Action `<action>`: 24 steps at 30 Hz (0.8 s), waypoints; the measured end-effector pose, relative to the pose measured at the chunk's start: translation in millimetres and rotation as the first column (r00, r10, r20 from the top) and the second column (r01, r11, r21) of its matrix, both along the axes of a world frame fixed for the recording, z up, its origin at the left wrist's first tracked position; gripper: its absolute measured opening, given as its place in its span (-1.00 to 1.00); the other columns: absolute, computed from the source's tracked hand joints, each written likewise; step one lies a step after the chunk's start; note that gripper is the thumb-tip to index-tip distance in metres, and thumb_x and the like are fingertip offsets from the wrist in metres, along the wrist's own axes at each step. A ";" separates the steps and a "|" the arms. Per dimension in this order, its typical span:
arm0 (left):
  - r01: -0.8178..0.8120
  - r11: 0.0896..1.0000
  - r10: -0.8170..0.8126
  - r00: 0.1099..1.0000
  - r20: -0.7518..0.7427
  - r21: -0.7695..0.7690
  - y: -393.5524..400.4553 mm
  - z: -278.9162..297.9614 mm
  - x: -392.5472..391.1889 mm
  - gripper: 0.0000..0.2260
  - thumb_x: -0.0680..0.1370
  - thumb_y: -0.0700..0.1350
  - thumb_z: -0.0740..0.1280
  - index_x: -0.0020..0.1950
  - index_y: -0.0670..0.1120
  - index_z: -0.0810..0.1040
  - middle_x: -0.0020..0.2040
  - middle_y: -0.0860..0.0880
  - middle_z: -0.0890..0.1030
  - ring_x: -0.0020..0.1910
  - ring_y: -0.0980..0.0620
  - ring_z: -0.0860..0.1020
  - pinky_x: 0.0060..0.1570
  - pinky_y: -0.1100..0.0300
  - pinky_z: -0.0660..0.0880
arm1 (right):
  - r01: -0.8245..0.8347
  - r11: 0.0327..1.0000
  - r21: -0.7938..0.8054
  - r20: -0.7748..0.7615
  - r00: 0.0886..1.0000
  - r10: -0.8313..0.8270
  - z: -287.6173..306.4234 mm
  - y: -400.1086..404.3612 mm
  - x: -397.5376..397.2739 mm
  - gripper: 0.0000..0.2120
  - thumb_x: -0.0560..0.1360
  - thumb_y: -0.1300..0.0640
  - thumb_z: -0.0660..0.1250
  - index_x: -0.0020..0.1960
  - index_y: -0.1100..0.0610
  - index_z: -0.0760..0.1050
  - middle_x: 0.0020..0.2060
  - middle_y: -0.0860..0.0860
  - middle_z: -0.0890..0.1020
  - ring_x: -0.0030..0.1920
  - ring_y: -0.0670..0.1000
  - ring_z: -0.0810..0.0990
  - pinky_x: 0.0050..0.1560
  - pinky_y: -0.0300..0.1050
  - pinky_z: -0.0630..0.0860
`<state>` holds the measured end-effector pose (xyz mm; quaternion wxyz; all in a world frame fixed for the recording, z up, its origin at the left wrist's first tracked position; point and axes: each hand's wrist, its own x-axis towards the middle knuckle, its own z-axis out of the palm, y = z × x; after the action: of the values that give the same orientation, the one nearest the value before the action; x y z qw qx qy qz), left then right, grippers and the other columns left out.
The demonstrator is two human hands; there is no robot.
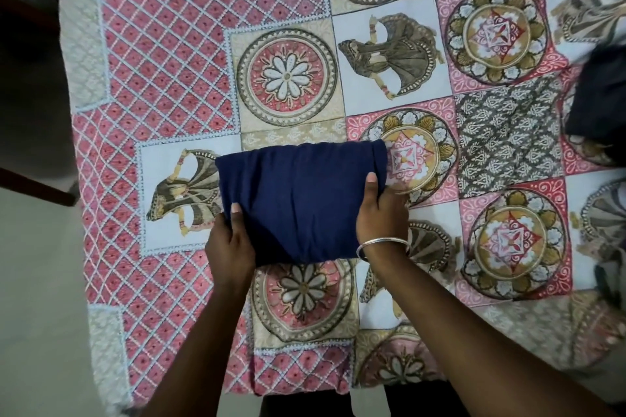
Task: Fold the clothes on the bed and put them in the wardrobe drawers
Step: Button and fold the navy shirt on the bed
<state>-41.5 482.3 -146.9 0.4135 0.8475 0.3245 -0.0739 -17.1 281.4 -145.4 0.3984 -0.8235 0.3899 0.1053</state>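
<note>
A folded navy blue garment (298, 200) lies as a compact rectangle on the patterned bedspread (189, 44). My left hand (230, 240) grips its near left edge, thumb on top and fingers underneath. My right hand (379, 210), with a silver bangle at the wrist, grips its right edge the same way. Whether the garment rests on the bed or is slightly lifted is unclear.
Another dark garment (599, 101) lies at the right edge of the bed, blurred. A greyish piece of cloth (609, 281) shows lower right. The bed's left edge borders pale floor (37, 281), with dark wooden furniture (23, 10) at the upper left.
</note>
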 end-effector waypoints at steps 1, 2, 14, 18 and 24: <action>0.018 1.000 -0.018 1.000 -0.013 -0.014 0.6 1.8 2.9 -0.57 0.68 0.14 0.05 -0.04 -0.18 0.47 -0.06 -0.13 0.58 -0.08 -0.12 0.51 -0.15 0.08 0.36 | 0.012 1.000 0.028 -0.004 1.000 -0.012 0.9 -2.5 -0.6 -0.52 0.66 -0.16 0.02 -0.09 0.23 0.45 -0.08 0.24 0.61 -0.04 0.29 0.57 -0.21 -0.03 0.30; 0.014 0.999 -0.015 1.000 -0.020 -0.043 2.2 3.0 5.5 -0.57 0.68 0.14 0.04 -0.05 -0.18 0.47 -0.06 -0.13 0.57 -0.07 -0.11 0.52 -0.15 0.10 0.33 | 0.020 0.998 0.057 -0.008 1.000 -0.020 3.5 -4.1 -1.5 -0.51 0.66 -0.15 0.02 -0.04 0.24 0.48 -0.06 0.24 0.61 -0.01 0.30 0.57 -0.19 -0.02 0.31; -0.149 0.721 -0.008 0.975 -0.224 -0.677 28.2 21.6 36.3 -0.45 0.25 -0.15 0.50 0.22 -0.22 0.56 0.09 -0.13 0.69 0.05 -0.15 0.67 -0.13 0.07 0.59 | 0.172 0.919 0.355 0.011 0.982 -0.188 8.8 -2.7 -3.6 -0.60 0.57 -0.18 0.28 0.26 0.06 0.47 0.14 0.03 0.60 0.19 0.19 0.55 0.18 0.03 0.45; -0.170 0.591 -0.034 0.971 -0.235 -0.788 21.6 39.5 41.5 -0.44 0.29 -0.20 0.42 0.30 -0.21 0.52 0.17 -0.14 0.66 0.10 -0.14 0.65 -0.05 0.06 0.57 | 0.221 0.839 0.497 0.088 0.949 -0.302 21.4 -19.8 -8.7 -0.74 0.48 -0.24 0.32 0.09 -0.15 0.51 0.07 -0.12 0.61 0.11 0.06 0.58 0.22 0.13 0.50; -0.188 0.509 -0.054 0.967 -0.249 -0.840 -43.0 66.1 76.8 -0.56 0.33 -0.22 0.38 0.21 -0.24 0.55 -0.01 -0.10 0.72 -0.09 -0.03 0.70 -0.20 0.16 0.62 | 0.287 0.797 0.532 0.183 0.880 -0.439 43.3 -80.7 12.7 -0.92 0.59 -0.03 0.31 0.06 -0.10 0.54 0.07 -0.08 0.62 0.11 0.07 0.59 0.24 0.16 0.50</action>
<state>35.4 439.4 -80.8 0.7374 0.5027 0.3262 -0.3116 -4.4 200.7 -102.0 0.6604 -0.6100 0.4379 -0.0039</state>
